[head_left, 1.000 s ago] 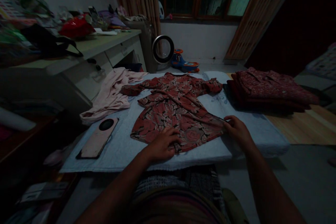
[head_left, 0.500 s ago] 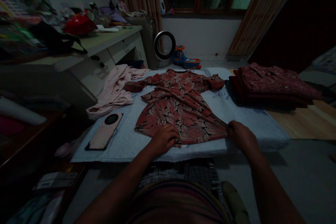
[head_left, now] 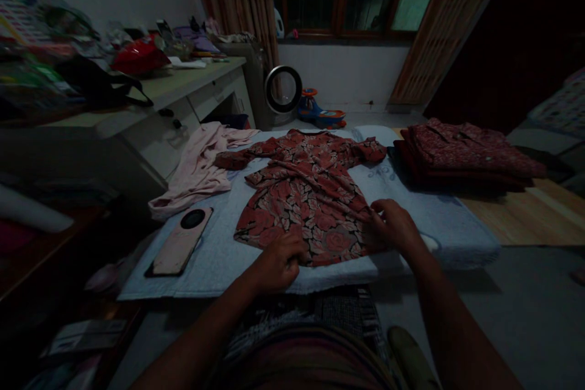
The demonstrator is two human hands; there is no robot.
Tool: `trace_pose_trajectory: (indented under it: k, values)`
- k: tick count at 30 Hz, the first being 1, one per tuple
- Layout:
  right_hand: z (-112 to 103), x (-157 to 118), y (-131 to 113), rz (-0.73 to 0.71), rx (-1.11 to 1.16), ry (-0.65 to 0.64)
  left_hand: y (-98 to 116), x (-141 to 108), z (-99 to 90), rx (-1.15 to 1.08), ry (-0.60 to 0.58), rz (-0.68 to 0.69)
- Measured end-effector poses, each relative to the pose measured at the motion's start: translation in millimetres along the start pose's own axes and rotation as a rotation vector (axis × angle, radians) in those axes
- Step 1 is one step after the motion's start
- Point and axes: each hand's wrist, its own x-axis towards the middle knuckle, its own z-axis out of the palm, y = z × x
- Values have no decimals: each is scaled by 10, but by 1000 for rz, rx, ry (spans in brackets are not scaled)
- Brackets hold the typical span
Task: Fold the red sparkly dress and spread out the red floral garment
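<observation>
A red floral dress [head_left: 315, 195] with black and pale leaf patterns lies spread on a light blue cloth [head_left: 219, 274]. Its neckline points away from me and its hem is nearest; folds cross the middle. At the hem, slightly left of centre, my left hand [head_left: 278, 259] has curled fingers gripping the fabric. My right hand [head_left: 397, 225] pinches the dress's right side edge near the lower corner. Left of the dress rests a phone [head_left: 180, 241] in a pinkish case, with a large round black camera area. Behind it a pale pink garment [head_left: 198, 167] lies crumpled.
A stack of folded dark red clothes [head_left: 466, 155] sits on the right, partly over a wooden board [head_left: 512, 213]. Along the left stands a cluttered desk [head_left: 178, 88]. Beyond the cloth are a round-framed object [head_left: 283, 88] and a blue-orange ride-on toy [head_left: 320, 113].
My right hand has moved left and inward, and the lower right corner of the dress, stretched out before, is now drawn in. My left hand stays at the hem. The view has tilted slightly.
</observation>
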Motion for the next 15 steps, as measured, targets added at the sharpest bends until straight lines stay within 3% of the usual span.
trace_pose_trajectory:
  k: [4,9,12,15]
  values:
    - [211,258,-217,-52,63,-38,-289,119,-319,71,141,-151]
    - [433,377,-227,-41,9,-68,-1025,424,-751,354,437,-602]
    - [469,400,-176,-11,57,-22,-1351,592,-859,358,427,-811]
    - [441,415,-133,73,212,70,-1509,739,-856,254,470,-878]
